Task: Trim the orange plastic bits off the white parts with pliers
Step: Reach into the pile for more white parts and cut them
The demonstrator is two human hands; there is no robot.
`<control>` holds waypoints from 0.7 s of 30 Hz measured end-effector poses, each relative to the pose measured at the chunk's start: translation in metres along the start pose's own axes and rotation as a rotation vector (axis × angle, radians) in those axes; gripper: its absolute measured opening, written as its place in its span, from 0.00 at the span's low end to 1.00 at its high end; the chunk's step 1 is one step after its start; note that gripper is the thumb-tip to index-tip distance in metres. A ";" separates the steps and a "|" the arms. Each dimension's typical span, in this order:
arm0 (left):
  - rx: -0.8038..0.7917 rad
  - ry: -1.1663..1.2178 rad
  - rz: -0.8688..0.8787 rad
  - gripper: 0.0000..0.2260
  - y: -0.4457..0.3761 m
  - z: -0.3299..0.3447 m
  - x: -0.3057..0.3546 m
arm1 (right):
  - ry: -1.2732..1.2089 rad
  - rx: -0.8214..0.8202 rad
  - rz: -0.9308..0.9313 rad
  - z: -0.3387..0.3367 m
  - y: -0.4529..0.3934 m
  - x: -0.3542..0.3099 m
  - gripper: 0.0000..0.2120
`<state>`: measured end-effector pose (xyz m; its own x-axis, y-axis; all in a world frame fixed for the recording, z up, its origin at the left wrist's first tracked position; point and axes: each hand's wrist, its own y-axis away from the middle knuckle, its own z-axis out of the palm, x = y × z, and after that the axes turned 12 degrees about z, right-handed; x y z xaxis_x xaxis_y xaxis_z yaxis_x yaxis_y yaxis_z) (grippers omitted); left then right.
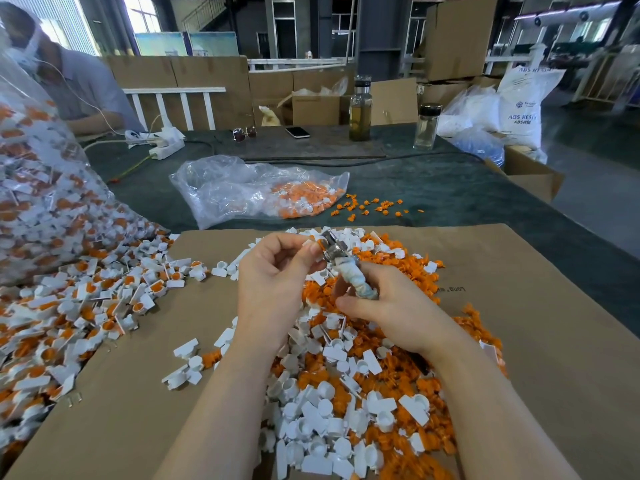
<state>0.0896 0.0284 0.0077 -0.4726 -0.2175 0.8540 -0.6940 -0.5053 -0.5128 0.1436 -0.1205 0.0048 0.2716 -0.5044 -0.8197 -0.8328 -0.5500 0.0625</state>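
Observation:
My left hand pinches a small white part with an orange bit between thumb and fingers. My right hand grips pliers by their cloth-wrapped handles; the metal jaws meet the part at my left fingertips. Below both hands lies a heap of white parts and orange bits on brown cardboard. A second heap of white parts with orange inserts spreads at the left.
A big clear bag of parts stands at the left. A smaller bag and loose orange bits lie behind the cardboard. Two bottles, a phone, sunglasses and a power strip sit farther back. Another person sits far left.

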 end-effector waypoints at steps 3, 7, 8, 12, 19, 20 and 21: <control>-0.003 -0.003 0.008 0.02 0.000 -0.001 0.000 | 0.021 0.005 -0.006 0.001 -0.001 0.001 0.05; 0.007 0.010 -0.006 0.03 0.000 -0.001 0.001 | 0.033 0.032 -0.014 0.004 -0.004 0.003 0.03; 0.010 0.018 -0.008 0.04 0.000 -0.001 0.001 | 0.039 0.037 -0.019 0.004 -0.004 0.003 0.02; 0.019 0.015 -0.003 0.04 0.001 -0.001 0.001 | 0.064 0.055 -0.042 0.006 -0.005 0.005 0.02; 0.018 0.025 -0.032 0.04 -0.001 0.000 -0.001 | 0.109 0.096 -0.039 0.008 -0.009 0.007 0.03; 0.014 0.034 -0.061 0.04 -0.002 -0.001 -0.002 | 0.123 0.110 -0.038 0.009 -0.009 0.007 0.03; 0.022 0.054 -0.107 0.03 -0.002 -0.003 -0.004 | 0.150 0.130 -0.037 0.010 -0.009 0.007 0.04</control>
<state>0.0916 0.0326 0.0053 -0.4255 -0.1163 0.8974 -0.7302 -0.5416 -0.4164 0.1486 -0.1127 -0.0075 0.3637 -0.5841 -0.7256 -0.8735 -0.4846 -0.0477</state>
